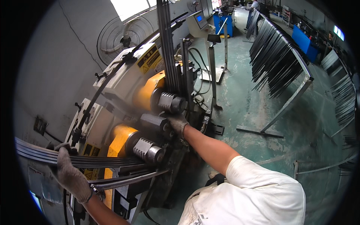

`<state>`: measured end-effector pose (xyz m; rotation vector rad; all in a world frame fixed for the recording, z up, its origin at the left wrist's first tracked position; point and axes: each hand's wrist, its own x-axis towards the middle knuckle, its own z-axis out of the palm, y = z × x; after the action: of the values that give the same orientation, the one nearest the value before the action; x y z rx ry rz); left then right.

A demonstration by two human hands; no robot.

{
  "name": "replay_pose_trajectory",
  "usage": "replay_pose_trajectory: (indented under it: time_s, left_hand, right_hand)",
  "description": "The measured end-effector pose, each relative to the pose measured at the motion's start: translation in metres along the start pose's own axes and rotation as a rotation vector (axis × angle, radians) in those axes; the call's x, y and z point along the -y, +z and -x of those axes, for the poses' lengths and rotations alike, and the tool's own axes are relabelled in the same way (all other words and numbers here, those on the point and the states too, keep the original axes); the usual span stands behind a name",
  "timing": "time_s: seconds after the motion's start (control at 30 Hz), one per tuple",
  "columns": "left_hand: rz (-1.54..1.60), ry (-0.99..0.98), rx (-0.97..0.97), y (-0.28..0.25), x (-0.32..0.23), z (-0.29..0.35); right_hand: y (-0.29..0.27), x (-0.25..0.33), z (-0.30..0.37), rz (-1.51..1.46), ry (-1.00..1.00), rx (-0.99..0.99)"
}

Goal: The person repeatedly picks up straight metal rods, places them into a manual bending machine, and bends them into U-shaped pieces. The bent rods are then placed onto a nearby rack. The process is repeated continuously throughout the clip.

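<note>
At the left, my left hand (69,174) in a grey knit glove is closed round a bundle of dark metal bars (103,161). These bars run from the left rim to the lower ridged roller (149,150) of a bending machine. My right hand (177,123), also gloved, reaches to the dark steel block (153,122) between the two rollers; its fingers are largely hidden there. Above it is the upper ridged roller (171,102). A second bundle of long bars (170,56) rises steeply beside that roller. Whether both bundles are joined is hidden.
A coiled spring (125,182) lies under the lower bars. Beyond the machine stand a post with a pedestal (212,75) and a control console (198,22). At the right, a rack (296,56) carries many hanging dark rods. A large fan (125,39) is by the wall.
</note>
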<state>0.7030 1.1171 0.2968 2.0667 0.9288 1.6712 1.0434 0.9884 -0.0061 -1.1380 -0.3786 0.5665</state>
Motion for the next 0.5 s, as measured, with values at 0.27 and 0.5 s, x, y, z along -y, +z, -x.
replay_pose_trajectory:
  time_s: [0.27,0.5]
  left_hand:
    - [0.183,0.131,0.337,0.074,-0.047,-0.028]
    - [0.359,0.019,0.363,0.078,-0.053,-0.025]
  right_hand:
    - [-0.006,-0.005,-0.002,-0.029,0.006,0.032]
    - [-0.002,0.009,0.01,-0.091,0.004,0.019]
